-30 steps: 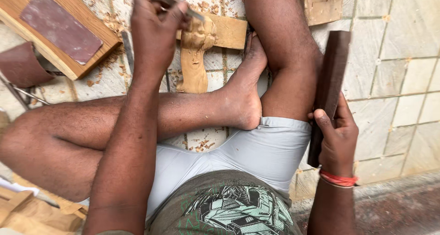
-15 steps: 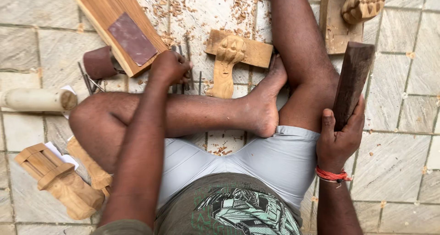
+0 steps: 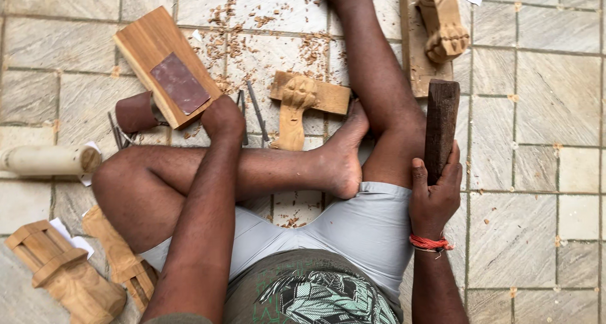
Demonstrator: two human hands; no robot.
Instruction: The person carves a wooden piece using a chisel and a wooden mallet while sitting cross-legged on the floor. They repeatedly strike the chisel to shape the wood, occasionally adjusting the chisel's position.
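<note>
Picking a chisel while the mallet waited.
The left hand (image 3: 222, 117) closed over the chisels (image 3: 251, 112) on the floor; the right hand (image 3: 434, 198) gripped the dark wooden mallet (image 3: 440, 128) upright. Lifting one chisel cleanly seemed next.

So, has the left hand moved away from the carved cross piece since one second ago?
Yes. The left hand was above the carved cross piece; now it lies to that piece's left, by the metal tools near the sanding board.
</note>
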